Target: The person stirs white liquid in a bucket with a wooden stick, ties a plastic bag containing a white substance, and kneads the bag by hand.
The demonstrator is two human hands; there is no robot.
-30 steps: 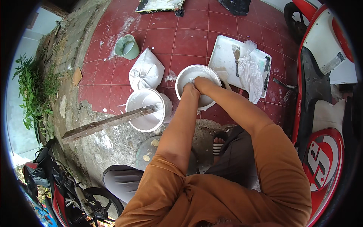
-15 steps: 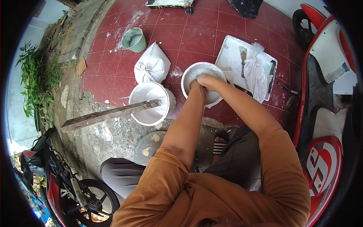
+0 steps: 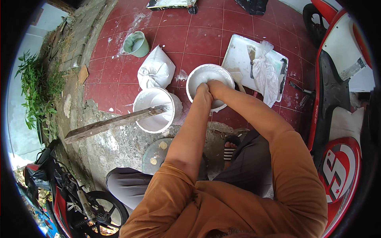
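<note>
Both of my hands reach down into a white bucket [image 3: 204,71] with whitish stuff inside. My left hand [image 3: 203,89] and my right hand [image 3: 214,87] are close together, knuckles touching or nearly so, over the near part of the bucket. Their fingers point down and are hidden, so what they hold cannot be made out. Just left of it is a second white bucket [image 3: 142,104], tilted toward me, with a rough wooden plank [image 3: 113,123] resting in its mouth. Behind that one sits a tied white sack [image 3: 158,69].
A green pail [image 3: 137,47] stands at the far left on red tiles. To the right lies a white tray [image 3: 234,51] bearing a knotted plastic bag [image 3: 265,79] and a scraper. Motorbikes flank me, one red and white [image 3: 337,174], another black and red [image 3: 83,206].
My hands have drawn slightly toward me within the bucket, showing more of its inside. The whole view has shifted a little; other things stay in place.
</note>
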